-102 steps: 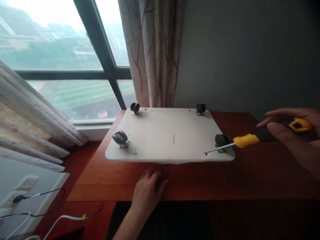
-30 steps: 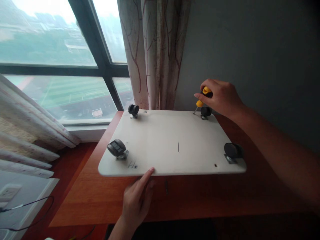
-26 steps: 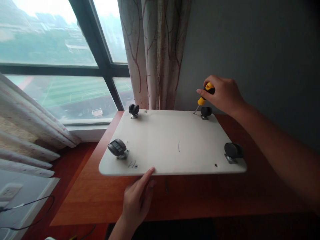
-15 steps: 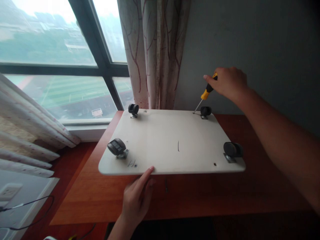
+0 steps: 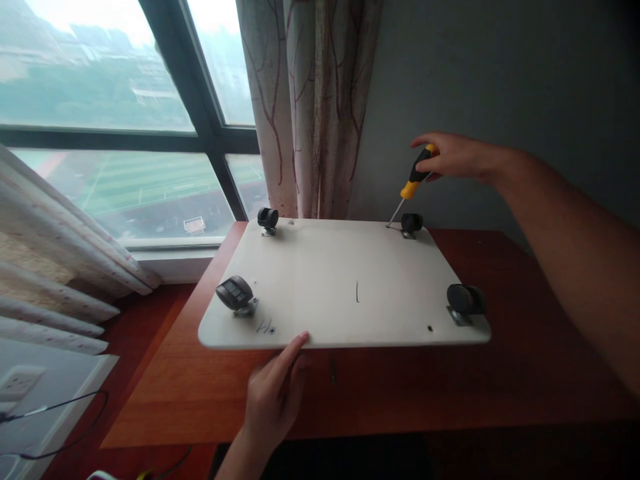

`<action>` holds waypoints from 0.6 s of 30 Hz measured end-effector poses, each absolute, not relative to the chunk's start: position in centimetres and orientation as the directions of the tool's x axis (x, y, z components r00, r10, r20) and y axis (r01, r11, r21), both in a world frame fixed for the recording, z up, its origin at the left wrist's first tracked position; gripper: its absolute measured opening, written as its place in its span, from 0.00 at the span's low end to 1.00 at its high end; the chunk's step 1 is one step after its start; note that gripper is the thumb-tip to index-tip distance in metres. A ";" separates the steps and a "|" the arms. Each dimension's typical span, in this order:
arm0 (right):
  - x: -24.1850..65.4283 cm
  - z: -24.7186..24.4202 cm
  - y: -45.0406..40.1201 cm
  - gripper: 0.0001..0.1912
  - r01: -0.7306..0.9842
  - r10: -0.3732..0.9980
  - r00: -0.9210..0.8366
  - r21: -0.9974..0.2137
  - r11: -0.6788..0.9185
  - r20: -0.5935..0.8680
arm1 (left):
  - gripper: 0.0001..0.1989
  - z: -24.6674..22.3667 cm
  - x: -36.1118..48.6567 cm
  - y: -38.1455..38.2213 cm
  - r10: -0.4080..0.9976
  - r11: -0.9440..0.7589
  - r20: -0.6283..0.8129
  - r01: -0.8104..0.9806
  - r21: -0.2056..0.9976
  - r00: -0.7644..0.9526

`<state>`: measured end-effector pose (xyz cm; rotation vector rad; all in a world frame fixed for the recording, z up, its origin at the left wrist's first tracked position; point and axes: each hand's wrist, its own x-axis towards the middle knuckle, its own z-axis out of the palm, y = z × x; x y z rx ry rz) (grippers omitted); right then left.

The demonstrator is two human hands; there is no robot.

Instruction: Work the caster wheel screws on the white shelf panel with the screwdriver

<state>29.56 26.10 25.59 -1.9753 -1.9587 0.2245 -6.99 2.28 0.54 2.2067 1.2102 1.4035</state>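
A white board (image 5: pixel 325 267) with rounded corners lies with its casters facing up. Black casters stand near its corners: a front-left caster (image 5: pixel 235 292), a front-right caster (image 5: pixel 466 298), a back-left caster (image 5: pixel 268 217) and a back-right caster (image 5: pixel 412 223). My right hand (image 5: pixel 445 157) grips a yellow and black screwdriver (image 5: pixel 415 177), tilted, its tip at a hole beside the back-right caster. Any screw under the tip is too small to see. My left hand (image 5: pixel 275 390) rests its outstretched index fingertip on the board's front edge, thumb apart, holding nothing.
The board sits on a reddish-brown wooden table (image 5: pixel 170 373). Behind it hang a patterned curtain (image 5: pixel 310 113) and a grey wall (image 5: pixel 500 80). A window (image 5: pixel 125 187) is at left, and a black cable (image 5: pixel 75 400) runs by a wall socket (image 5: pixel 20 385).
My right hand has shifted its grip around the screwdriver handle, with the wrist turned and forearm raised. The screwdriver tip stays at the same hole. My left hand stays in place.
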 end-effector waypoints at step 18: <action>29.8 27.1 25.9 0.28 0.977 0.977 0.173 0.107 -0.187 0.124 | 0.25 0.4 -7.1 2.4 0.760 -0.615 0.624 0.511 0.600 0.183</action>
